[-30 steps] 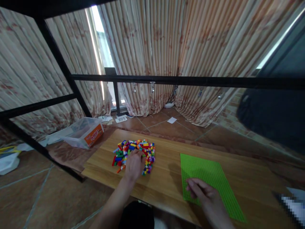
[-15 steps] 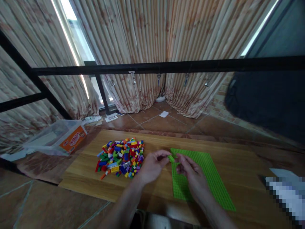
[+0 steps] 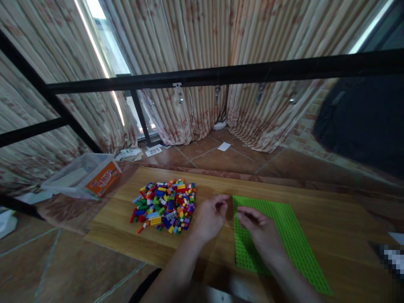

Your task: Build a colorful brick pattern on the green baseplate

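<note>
My left hand (image 3: 211, 218) hovers over the wood between the brick pile and the green studded baseplate (image 3: 285, 229). Its fingers are loosely curled, with a gap between thumb and forefinger, and nothing shows in it. Above the baseplate's left part, my right hand (image 3: 263, 231) has thumb and fingertips drawn together in a pinch. Whatever it may hold cannot be made out against the green behind it. A heap of multicoloured toy bricks (image 3: 170, 205) lies to the left of my left hand.
Everything lies on a low wooden table (image 3: 116, 225). A clear plastic tub (image 3: 71, 179) with an orange label stands beyond its left end. A black metal bar (image 3: 202, 75) runs across behind, before the curtains (image 3: 189, 38). Papers (image 3: 129, 154) lie on the tiled floor.
Earlier both hands held small green pieces close together at the baseplate's edge. Now the hands are farther apart and those pieces no longer show. The camera view has shifted slightly.
</note>
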### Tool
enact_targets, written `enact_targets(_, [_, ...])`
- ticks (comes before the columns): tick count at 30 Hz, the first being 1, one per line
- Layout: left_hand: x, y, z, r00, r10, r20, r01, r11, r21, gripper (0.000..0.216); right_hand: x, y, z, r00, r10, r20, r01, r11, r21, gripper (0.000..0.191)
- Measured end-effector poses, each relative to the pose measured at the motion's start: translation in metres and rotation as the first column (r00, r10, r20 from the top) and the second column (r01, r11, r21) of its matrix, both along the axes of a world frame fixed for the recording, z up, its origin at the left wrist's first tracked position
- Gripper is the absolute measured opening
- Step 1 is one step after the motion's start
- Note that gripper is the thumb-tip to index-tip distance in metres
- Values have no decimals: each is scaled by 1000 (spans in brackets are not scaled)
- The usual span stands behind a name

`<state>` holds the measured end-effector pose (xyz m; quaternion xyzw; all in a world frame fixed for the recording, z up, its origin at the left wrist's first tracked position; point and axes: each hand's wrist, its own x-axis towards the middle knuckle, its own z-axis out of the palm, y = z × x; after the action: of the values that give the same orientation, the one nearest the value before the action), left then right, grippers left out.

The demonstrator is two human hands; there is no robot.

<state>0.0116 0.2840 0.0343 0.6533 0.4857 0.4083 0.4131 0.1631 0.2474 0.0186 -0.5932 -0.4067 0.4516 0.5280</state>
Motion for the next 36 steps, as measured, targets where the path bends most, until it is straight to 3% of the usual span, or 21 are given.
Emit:
enact_targets(5, [-43,21,12,942,241,232,-254,967,29,22,-50,5,-13,960,148,238,-170,982,75,29])
enact_targets(9, [-87,28,31,784,409,467,-433,899,-61,24,-90,10,-14,879,186,439,-262,958,119,24])
enact_targets(13, [-133,26,47,643,491,588,-546,832,-96,28,-114,14,-15,827,207,523,-333,930,158,24])
enact_targets(17, [-164,25,50,477,540,693,-631,759,-157,30,-133,22,-12,792,163,588,-363,901,239,26])
enact_targets(21, [-176,26,50,345,574,742,-661,710,-242,32,-157,31,0,659,160,735,-469,851,236,24])
enact_targets(27, [-181,24,50,355,599,718,-622,724,-297,34,-185,39,12,452,180,874,-503,860,83,28])
enact_targets(32, [-185,24,46,385,608,694,-603,736,-309,36,-189,42,13,360,173,917,-493,870,29,26])
enact_targets(36, [-182,24,44,468,604,645,-553,769,-320,35,-187,40,12,308,158,938,-484,875,11,24])
